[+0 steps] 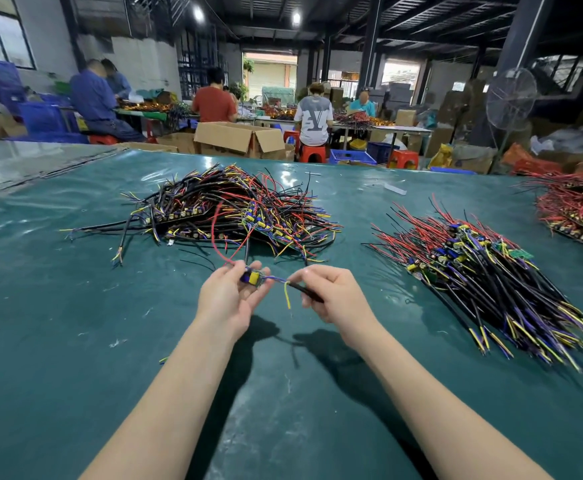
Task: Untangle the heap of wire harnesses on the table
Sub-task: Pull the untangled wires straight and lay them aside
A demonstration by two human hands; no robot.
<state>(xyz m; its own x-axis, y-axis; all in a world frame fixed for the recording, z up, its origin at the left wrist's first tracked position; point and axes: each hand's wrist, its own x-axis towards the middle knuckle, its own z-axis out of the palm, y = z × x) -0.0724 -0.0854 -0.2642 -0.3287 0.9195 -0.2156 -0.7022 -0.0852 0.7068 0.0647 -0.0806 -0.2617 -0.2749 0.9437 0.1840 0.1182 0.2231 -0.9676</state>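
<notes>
A tangled heap of wire harnesses (227, 209) in black, red, yellow and blue lies on the green table mat (75, 306), just beyond my hands. My left hand (229, 299) grips one harness (253, 277) by its small board with blue and yellow parts. Its red wire loops back up toward the heap. My right hand (331, 292) pinches the black sheathed cable of the same harness, with a yellow lead hanging free below my fingers. A neatly aligned bundle of harnesses (484, 278) lies to the right.
Another pile of mostly red harnesses (577, 209) sits at the far right edge. Scraps of wire dot the mat. Beyond the table's far edge are cardboard boxes (241, 138), blue crates, a standing fan (510, 98) and several seated people at other benches.
</notes>
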